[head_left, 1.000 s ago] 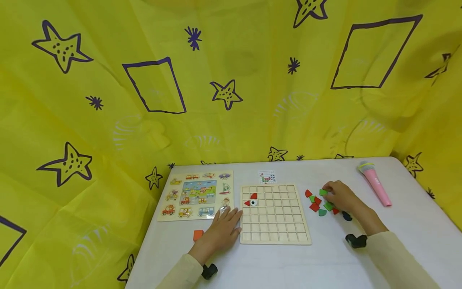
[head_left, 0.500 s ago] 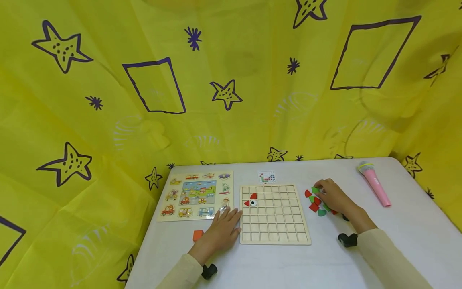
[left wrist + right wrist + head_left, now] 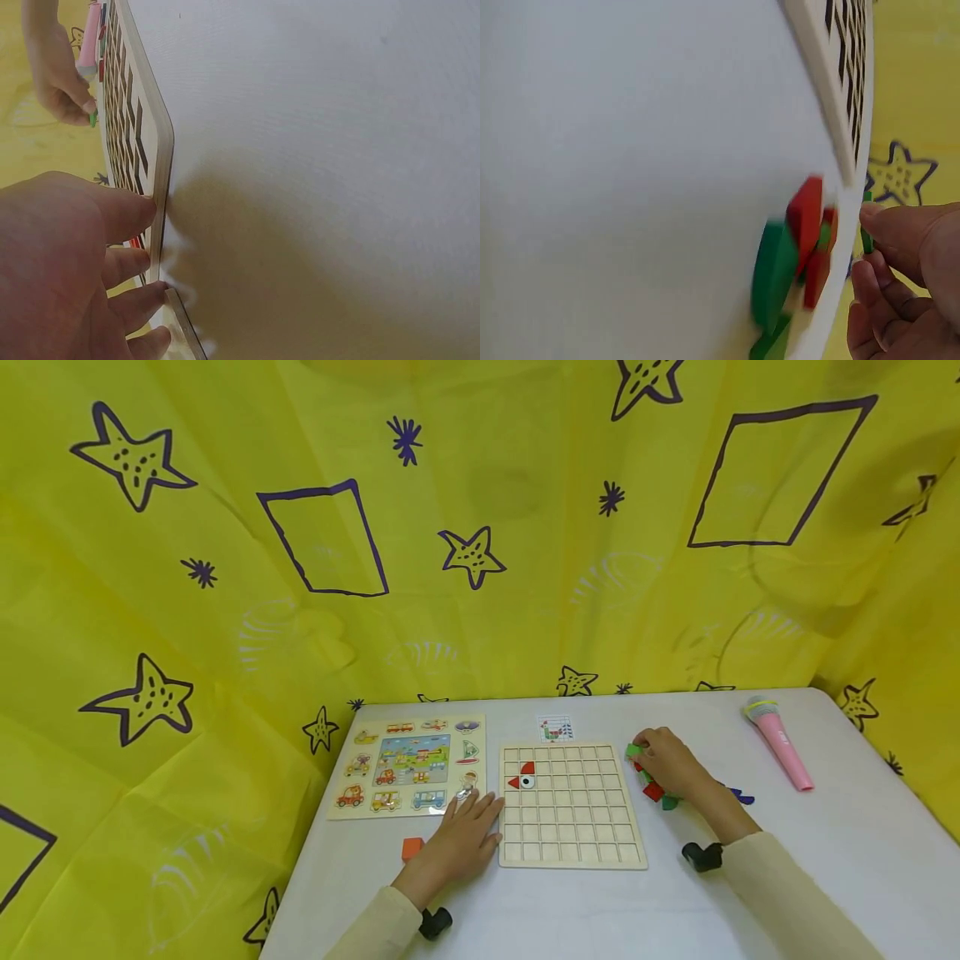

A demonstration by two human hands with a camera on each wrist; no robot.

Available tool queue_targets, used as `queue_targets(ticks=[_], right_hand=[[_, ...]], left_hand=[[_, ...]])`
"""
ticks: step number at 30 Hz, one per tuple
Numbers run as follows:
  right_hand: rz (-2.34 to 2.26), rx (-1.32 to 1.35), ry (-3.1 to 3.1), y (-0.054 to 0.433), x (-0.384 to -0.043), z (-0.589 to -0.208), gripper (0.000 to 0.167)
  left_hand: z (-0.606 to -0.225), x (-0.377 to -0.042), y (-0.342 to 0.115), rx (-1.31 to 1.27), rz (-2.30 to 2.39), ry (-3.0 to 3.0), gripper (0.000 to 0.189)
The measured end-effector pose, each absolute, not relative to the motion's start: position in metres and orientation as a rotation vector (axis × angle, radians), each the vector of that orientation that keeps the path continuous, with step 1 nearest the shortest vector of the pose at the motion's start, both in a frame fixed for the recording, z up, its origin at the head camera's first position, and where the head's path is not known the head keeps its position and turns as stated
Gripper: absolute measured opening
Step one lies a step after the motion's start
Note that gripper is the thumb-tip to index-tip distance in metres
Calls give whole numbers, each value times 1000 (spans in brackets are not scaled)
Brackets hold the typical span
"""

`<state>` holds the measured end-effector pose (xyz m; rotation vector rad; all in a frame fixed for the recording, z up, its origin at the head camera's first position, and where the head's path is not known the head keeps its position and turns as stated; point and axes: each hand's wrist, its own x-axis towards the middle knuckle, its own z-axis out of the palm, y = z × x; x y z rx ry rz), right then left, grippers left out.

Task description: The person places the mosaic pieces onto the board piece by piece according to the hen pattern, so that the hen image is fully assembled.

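Pinched in the right hand (image 3: 670,762) near the pale wooden gridded board (image 3: 570,832), the small flat green piece (image 3: 633,751) could slip from so slight a hold, or the spread left hand (image 3: 463,837), touching the board, jog it.

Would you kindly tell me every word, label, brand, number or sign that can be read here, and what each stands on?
No text can be read in any view.
Pink microphone: a pale marking, too small to read.
Puzzle board: printed pictures; any lettering is too small to read.
Picture card: any lettering is too small to read.
Wooden grid board: no lettering seen.
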<state>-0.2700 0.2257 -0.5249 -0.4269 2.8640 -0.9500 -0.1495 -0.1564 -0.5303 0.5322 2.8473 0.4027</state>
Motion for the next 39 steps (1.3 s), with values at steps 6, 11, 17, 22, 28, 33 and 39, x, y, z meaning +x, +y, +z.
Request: queue_targets(ticks=[6, 11, 17, 22, 28, 33, 39], right_hand=[[-889, -524, 2859, 187, -260, -522, 26], [-870, -582, 2840, 153, -251, -523, 25], [-856, -637, 2839, 115, -236, -520, 24], [-871, -699, 2827, 88, -222, -520, 21], [-880, -802, 2827, 72, -214, -523, 18], [-862, -856, 2865, 68, -215, -528, 13], [-852, -879, 2835, 66, -216, -530, 10]], left_hand=[[-530, -150, -156, 527, 386, 2847, 60], [-527, -150, -155, 525, 400, 2836, 60], [-526, -150, -155, 525, 393, 2842, 60], [-527, -150, -154, 518, 393, 2842, 60], [-528, -151, -154, 526, 400, 2846, 59], [-528, -151, -154, 528, 395, 2847, 59], [-528, -150, -154, 519, 392, 2840, 60]])
